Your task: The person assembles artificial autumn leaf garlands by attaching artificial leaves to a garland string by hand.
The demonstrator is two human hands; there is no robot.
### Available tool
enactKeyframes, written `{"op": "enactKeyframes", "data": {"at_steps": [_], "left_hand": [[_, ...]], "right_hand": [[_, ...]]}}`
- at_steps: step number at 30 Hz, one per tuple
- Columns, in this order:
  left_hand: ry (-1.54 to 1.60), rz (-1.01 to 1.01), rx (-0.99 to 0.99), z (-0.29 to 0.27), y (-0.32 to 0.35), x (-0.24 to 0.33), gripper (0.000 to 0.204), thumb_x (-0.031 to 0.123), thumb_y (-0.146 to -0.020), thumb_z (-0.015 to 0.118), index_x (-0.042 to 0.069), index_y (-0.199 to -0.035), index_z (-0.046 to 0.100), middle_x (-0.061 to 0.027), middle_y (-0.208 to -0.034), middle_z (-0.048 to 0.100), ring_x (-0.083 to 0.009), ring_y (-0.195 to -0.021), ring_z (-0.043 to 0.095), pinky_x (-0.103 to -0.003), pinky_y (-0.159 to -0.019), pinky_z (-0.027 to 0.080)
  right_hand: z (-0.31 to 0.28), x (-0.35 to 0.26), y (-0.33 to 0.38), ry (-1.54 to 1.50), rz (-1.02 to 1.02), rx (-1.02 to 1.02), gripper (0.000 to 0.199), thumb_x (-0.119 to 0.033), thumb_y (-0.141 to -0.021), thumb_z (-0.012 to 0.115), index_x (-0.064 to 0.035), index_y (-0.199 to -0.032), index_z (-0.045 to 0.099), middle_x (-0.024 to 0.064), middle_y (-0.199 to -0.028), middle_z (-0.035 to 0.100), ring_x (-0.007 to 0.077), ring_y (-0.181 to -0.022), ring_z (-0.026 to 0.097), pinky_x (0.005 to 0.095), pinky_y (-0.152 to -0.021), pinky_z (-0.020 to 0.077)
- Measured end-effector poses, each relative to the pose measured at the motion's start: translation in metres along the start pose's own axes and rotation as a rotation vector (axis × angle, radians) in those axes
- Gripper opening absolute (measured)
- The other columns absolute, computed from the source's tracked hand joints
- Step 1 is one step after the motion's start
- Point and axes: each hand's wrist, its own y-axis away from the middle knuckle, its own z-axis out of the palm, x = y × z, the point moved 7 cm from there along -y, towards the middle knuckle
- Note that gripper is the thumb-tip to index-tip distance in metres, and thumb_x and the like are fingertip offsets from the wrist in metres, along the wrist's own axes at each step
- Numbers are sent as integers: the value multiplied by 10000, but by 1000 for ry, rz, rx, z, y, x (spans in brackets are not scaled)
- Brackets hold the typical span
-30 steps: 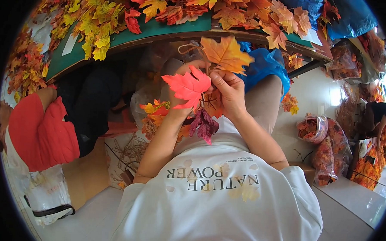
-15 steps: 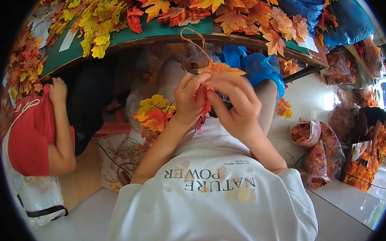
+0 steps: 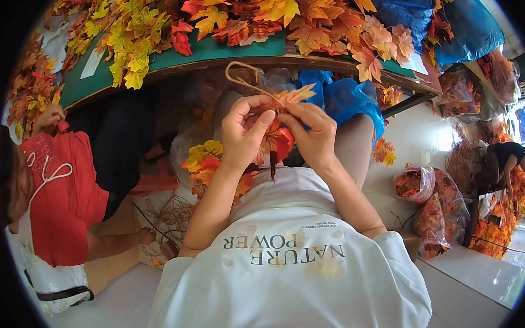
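Note:
My left hand and my right hand are closed together around a small bunch of artificial maple leaves, orange and red, held over my lap. An orange leaf tip sticks out above my fingers. A thin tan twig loop rises from the bunch toward the table edge. More yellow and orange leaves lie on my lap under my left wrist. The stems inside my hands are hidden.
A green-topped table ahead is piled with yellow, orange and red leaves. A person in red sits at my left. Blue plastic bags lie under the table. Clear bags of leaves stand at right, another person beyond.
A second ago I held a red leaf and an orange leaf apart and spread out. Both hands have since closed together around them into one bunch. The person at left lowered an arm.

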Motion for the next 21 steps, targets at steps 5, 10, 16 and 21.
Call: {"op": "enactKeyframes", "data": {"at_steps": [5,10,16,21], "left_hand": [[-258,7,132,-10,4,-4,90,16,-810,655,-27,-889,644,-22,-839,632,-76,-773,576,-198,-713,466],[-240,49,192,-17,6,-11,63,24,-848,608,-29,-881,609,-42,-844,632,-71,-726,572,-184,-652,462],[-275,11,293,-44,4,-43,64,25,-885,544,-27,-912,519,-67,-796,618,-70,-664,574,-183,-570,453],[-374,-52,318,-76,12,-82,104,6,-805,576,-19,-896,533,-76,-825,586,-120,-689,582,-235,-599,475]], "right_hand": [[17,-19,11,486,-467,-45,324,-123,-718,670,-51,-1032,638,66,-754,584,188,-624,593,286,-535,480],[34,-9,19,622,-463,-230,355,-113,-741,594,-15,-1082,585,62,-752,527,197,-636,574,279,-543,485],[56,-4,21,686,-512,-535,362,-86,-686,598,-3,-1038,590,96,-783,578,229,-683,620,308,-582,512],[47,-33,-50,316,-604,-341,227,-12,-721,637,-36,-947,632,112,-873,643,288,-786,632,359,-670,526]]}}
